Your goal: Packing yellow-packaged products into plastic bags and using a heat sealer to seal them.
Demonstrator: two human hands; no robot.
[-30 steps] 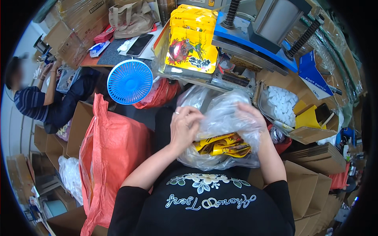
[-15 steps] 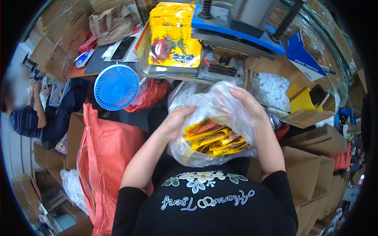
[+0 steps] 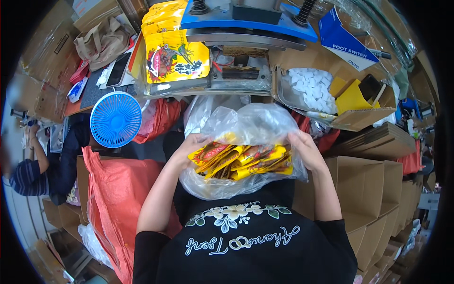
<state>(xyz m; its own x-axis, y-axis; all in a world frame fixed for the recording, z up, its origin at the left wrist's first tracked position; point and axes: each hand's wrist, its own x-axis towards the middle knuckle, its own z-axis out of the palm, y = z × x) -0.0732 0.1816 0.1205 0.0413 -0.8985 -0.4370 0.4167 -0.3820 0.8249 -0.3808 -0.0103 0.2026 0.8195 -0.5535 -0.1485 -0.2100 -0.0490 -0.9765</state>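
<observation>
A clear plastic bag (image 3: 255, 120) lies at my lap with its mouth spread wide. Several yellow printed pouches (image 3: 241, 161) are bunched inside it, their edges showing through the opening. My left hand (image 3: 188, 147) pinches the bag's rim on the left side. On the right, my right hand (image 3: 305, 147) grips the opposite rim, fingers closed on the film. Both hands touch the bag rather than the pouches. Some fingertips are hidden behind the plastic.
On the bench are a stack of yellow pouches (image 3: 177, 59), a blue press (image 3: 250, 23) and a tray of white pieces (image 3: 309, 90). A blue fan (image 3: 116, 119) and red sack (image 3: 123, 199) stand left, open cardboard boxes (image 3: 359, 184) right. Another person (image 3: 30, 177) sits far left.
My hands have moved apart and the bag's mouth is stretched wider, showing more of the pouches. My view has shifted, so the bench appears further left and higher.
</observation>
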